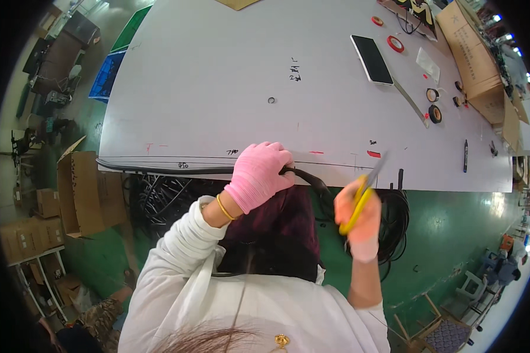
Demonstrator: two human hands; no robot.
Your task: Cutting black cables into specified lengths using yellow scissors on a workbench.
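Observation:
My left hand point(259, 175), in a pink glove, is closed around a black cable point(182, 170) at the table's near edge. The cable runs left along the edge, and past my hand its thicker end droops off the table to the right. My right hand point(366, 222), in an orange-pink glove, grips scissors with yellow handles point(351, 220). Their blades point up and away over the table edge, apart from the cable. Motion smears this hand a little. Beneath my left hand, the table point(218, 106) carries ruled lines and handwritten marks.
A phone point(372, 60), red tape point(395, 44), black tape point(434, 114), a steel ruler point(411, 103) and a marker point(466, 156) lie at right. A small ring point(271, 100) sits mid-table. Coiled black cables point(397, 223) hang below the right edge. Cardboard boxes point(85, 191) stand left.

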